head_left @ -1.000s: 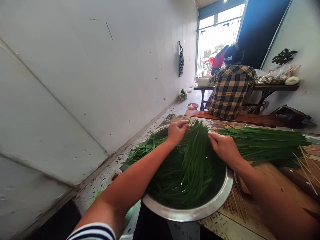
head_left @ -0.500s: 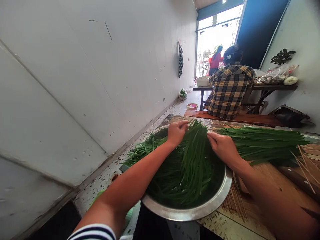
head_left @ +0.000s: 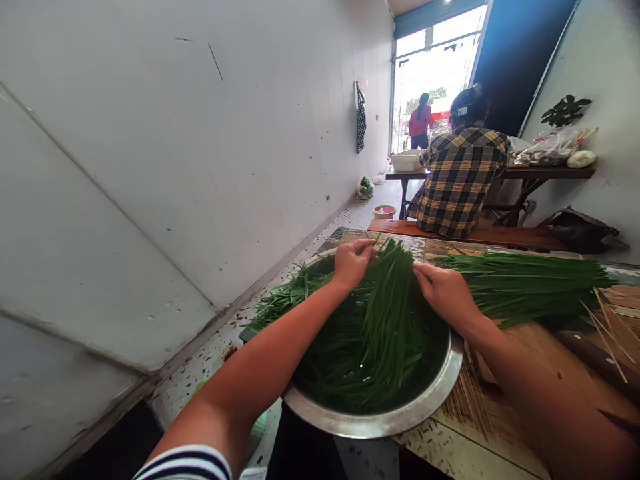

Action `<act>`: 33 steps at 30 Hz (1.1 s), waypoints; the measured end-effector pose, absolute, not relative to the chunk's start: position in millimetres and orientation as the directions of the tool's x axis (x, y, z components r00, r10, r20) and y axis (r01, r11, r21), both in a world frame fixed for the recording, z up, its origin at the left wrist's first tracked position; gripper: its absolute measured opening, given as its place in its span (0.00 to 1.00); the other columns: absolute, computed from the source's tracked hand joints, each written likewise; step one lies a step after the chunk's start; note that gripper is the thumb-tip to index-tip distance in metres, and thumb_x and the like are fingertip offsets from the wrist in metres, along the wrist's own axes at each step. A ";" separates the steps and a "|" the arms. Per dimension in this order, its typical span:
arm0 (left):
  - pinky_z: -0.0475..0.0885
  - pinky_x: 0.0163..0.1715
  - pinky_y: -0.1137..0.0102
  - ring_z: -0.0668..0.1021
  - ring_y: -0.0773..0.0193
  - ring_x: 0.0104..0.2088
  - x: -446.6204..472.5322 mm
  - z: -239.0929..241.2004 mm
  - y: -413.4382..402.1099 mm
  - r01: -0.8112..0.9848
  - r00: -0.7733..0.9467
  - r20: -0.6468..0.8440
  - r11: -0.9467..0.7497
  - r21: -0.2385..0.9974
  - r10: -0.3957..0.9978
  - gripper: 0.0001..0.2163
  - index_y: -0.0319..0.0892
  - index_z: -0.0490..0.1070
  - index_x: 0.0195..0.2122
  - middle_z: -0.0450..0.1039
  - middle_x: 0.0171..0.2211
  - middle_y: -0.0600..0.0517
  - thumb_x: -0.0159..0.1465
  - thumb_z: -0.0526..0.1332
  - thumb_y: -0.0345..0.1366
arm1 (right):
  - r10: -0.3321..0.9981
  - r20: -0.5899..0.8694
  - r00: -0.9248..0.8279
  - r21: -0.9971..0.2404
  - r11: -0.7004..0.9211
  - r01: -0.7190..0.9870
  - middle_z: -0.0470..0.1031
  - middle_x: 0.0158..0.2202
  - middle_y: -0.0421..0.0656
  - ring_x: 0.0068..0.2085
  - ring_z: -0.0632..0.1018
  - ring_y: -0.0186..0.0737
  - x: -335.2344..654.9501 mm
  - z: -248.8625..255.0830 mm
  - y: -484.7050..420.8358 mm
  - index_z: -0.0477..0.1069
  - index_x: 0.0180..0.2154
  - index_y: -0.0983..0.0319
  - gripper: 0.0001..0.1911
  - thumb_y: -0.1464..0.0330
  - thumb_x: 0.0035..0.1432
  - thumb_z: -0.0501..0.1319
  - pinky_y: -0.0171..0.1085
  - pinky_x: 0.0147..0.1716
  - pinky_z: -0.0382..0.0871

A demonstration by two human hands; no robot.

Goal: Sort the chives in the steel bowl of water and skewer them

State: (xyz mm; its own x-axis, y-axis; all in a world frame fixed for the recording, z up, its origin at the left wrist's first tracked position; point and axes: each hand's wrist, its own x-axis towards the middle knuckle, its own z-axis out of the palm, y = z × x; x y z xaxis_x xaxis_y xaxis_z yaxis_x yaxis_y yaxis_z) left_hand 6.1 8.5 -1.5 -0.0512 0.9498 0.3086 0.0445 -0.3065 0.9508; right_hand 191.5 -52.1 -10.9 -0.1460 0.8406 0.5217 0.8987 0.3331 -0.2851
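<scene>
A bunch of garlic chives [head_left: 393, 300] hangs down into a large steel basin [head_left: 370, 427], where more long green chives lie in what looks like water. My left hand [head_left: 354, 263] is closed in a pinch at the upper left of the bunch, by the chive ends. On the other side, my right hand [head_left: 443, 290] pinches at the bunch's upper right edge, thumb and fingers pressed together. Whether a thin stick runs through the chives between my fingers is hidden.
Right of the basin lie a pile of chives [head_left: 530, 283], bamboo skewers [head_left: 470, 400], a wooden board [head_left: 530, 357] and a knife handle [head_left: 590, 350]. More chives [head_left: 285, 300] rest at the left rim. A person in a plaid shirt [head_left: 460, 180] sits ahead on a bench [head_left: 500, 238].
My hands and the bunch stay almost where they were. In the doorway, the distant person in red has shifted left.
</scene>
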 end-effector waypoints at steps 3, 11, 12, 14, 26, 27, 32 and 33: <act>0.76 0.34 0.68 0.78 0.66 0.26 5.0 -4.5 11.0 0.049 -0.045 0.334 -0.332 0.942 0.942 0.09 0.35 0.76 0.36 0.76 0.27 0.49 0.55 0.60 0.31 | 0.837 0.527 -0.151 -0.278 0.337 0.900 0.80 0.38 0.46 0.39 0.79 0.44 191.7 -11.3 -51.6 0.76 0.40 0.60 0.15 0.67 0.60 0.51 0.36 0.36 0.69; 0.76 0.33 0.69 0.79 0.65 0.26 2.8 -4.6 11.8 0.096 -0.039 0.350 -0.345 0.934 0.936 0.10 0.35 0.76 0.37 0.77 0.27 0.48 0.56 0.60 0.31 | 0.834 0.531 -0.151 -0.280 0.341 0.898 0.79 0.39 0.46 0.39 0.79 0.44 192.0 -11.6 -51.2 0.76 0.40 0.61 0.15 0.67 0.60 0.51 0.36 0.37 0.69; 0.75 0.33 0.69 0.79 0.65 0.26 2.9 -4.2 11.5 0.098 -0.040 0.347 -0.342 0.934 0.937 0.10 0.35 0.76 0.37 0.77 0.27 0.48 0.56 0.60 0.31 | 0.834 0.532 -0.150 -0.278 0.339 0.899 0.79 0.39 0.46 0.39 0.79 0.44 191.8 -11.4 -51.5 0.76 0.41 0.61 0.15 0.67 0.60 0.51 0.36 0.37 0.69; 0.75 0.33 0.69 0.79 0.65 0.26 3.3 -3.8 11.2 0.100 -0.040 0.345 -0.340 0.935 0.938 0.10 0.35 0.76 0.37 0.77 0.27 0.48 0.56 0.60 0.31 | 0.832 0.535 -0.148 -0.275 0.337 0.900 0.79 0.39 0.46 0.39 0.79 0.44 191.5 -10.8 -51.9 0.76 0.41 0.61 0.15 0.67 0.60 0.52 0.36 0.37 0.70; 0.75 0.34 0.69 0.78 0.67 0.26 2.3 -6.4 12.2 0.130 -0.029 0.389 -0.382 0.915 0.921 0.10 0.36 0.76 0.37 0.77 0.27 0.49 0.57 0.59 0.33 | 0.839 0.519 -0.164 -0.272 0.344 0.899 0.79 0.39 0.46 0.38 0.80 0.45 191.8 -10.0 -52.6 0.76 0.40 0.60 0.15 0.68 0.60 0.51 0.37 0.35 0.69; 0.75 0.34 0.69 0.78 0.67 0.26 2.1 -5.9 11.9 0.141 -0.027 0.393 -0.386 0.912 0.919 0.10 0.36 0.76 0.37 0.77 0.27 0.49 0.57 0.59 0.32 | 0.841 0.516 -0.164 -0.272 0.343 0.899 0.79 0.39 0.46 0.39 0.80 0.45 191.8 -9.9 -52.7 0.76 0.40 0.60 0.15 0.68 0.60 0.51 0.37 0.35 0.69; 0.74 0.34 0.70 0.78 0.66 0.27 0.1 -4.5 10.0 0.237 -0.015 0.436 -0.420 0.876 0.900 0.10 0.38 0.77 0.37 0.77 0.28 0.49 0.58 0.58 0.32 | 0.845 0.513 -0.154 -0.263 0.325 0.909 0.79 0.39 0.47 0.39 0.79 0.45 191.3 -9.7 -53.1 0.76 0.41 0.61 0.15 0.67 0.60 0.51 0.36 0.35 0.69; 0.74 0.34 0.69 0.78 0.66 0.27 -0.3 -4.8 9.7 0.255 -0.011 0.444 -0.427 0.868 0.896 0.10 0.38 0.77 0.37 0.77 0.28 0.49 0.58 0.58 0.32 | 0.846 0.510 -0.155 -0.263 0.325 0.908 0.79 0.39 0.47 0.39 0.79 0.44 191.2 -9.6 -53.1 0.76 0.41 0.61 0.15 0.67 0.60 0.52 0.36 0.35 0.68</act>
State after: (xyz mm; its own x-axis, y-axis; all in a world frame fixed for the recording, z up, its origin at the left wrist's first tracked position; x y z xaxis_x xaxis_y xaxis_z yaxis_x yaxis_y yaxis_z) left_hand -0.3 9.7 -4.8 -0.0107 0.8961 0.4437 0.2552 -0.4265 0.8677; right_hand 191.2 -53.1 -9.6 -0.1551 0.8459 0.5103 0.9082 0.3254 -0.2632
